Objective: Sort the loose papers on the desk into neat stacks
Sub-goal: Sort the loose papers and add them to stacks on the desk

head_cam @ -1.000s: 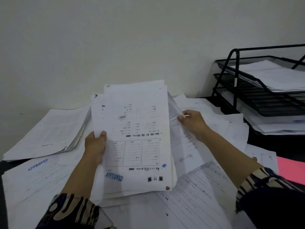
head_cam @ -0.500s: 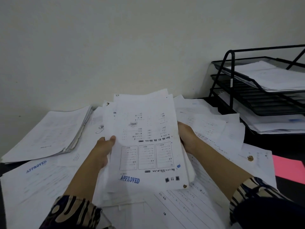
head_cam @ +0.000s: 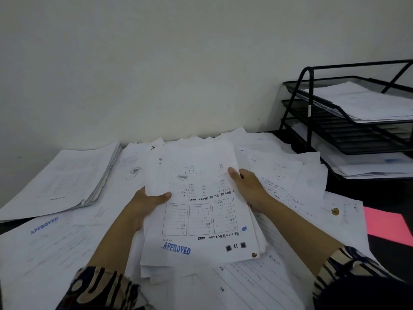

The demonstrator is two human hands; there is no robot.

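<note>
From the head view, your left hand (head_cam: 145, 203) grips the left edge of a bundle of papers (head_cam: 201, 211), thumb laid across the top sheet and the other fingers hidden beneath, so it is clamped on the bundle. Your right hand (head_cam: 248, 189) holds the opposite edge, thumb on the top sheet near the upper right margin and the remaining fingers curled behind the pages. The bundle sits low in front of you, just above the loose papers (head_cam: 279, 175) spread over the desk (head_cam: 348, 191); you cannot tell whether its lower edge touches them. Its top sheet shows three boxed tables, a blue "APPROVED" stamp (head_cam: 176, 248) near the bottom and a brown stain at the lower right corner. To your left lies a thick stack (head_cam: 64, 177), angled toward the wall, and nearer you a sheet bearing another blue stamp (head_cam: 44, 225). On the right stands a black wire tray rack (head_cam: 308, 104) with papers in its tiers, and a pink sheet (head_cam: 386, 224) lies just beside the scattered pages. Patterned sleeves cover both forearms.
</note>
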